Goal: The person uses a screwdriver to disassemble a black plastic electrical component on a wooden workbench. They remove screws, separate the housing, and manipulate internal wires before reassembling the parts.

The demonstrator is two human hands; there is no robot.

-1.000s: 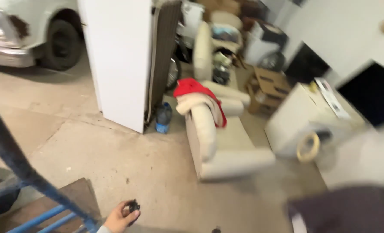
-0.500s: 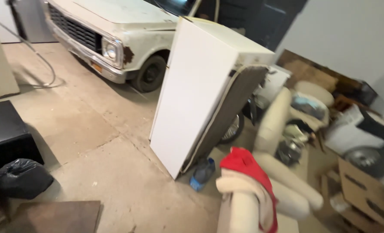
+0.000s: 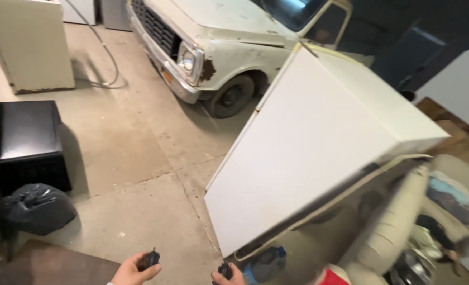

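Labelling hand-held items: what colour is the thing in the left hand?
Black small object, in the left hand; head view.

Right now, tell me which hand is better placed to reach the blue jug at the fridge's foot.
Probably right: the right hand sits beside the blue jug; the left hand is farther off.

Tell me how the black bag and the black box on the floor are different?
The bag is lumpy, crinkled and rounded; the box is square with flat sides and straight edges. The bag looks smaller and lower than the box. The box has a smooth top that catches the light; the bag's sheen is broken by wrinkles. Both are black and sit on the concrete floor.
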